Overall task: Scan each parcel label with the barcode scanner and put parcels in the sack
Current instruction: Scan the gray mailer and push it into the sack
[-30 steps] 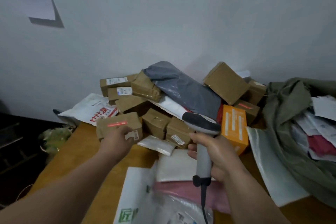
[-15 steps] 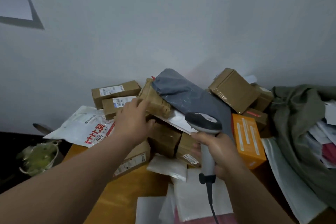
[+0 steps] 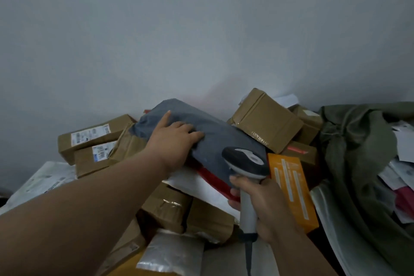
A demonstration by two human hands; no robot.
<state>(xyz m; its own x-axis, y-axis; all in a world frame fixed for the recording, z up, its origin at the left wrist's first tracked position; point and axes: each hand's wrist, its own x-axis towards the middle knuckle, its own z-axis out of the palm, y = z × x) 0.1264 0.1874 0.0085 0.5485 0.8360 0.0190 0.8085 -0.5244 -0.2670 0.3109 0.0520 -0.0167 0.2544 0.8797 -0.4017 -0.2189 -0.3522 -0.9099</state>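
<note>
Left hand (image 3: 172,139) on grey bag (image 3: 215,139) (pile's top), scanner (image 3: 246,163) gripped

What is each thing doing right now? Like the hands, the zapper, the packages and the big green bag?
Left hand: resting on the grey mailer bag, index finger stretched out.
Right hand: gripping the barcode scanner's handle.
Barcode scanner: held upright, head toward the pile.
Grey mailer bag: lying on top of the pile, label not visible.
Orange box: closed, leaning on the pile.
Green sack: open, parcels inside.
</note>
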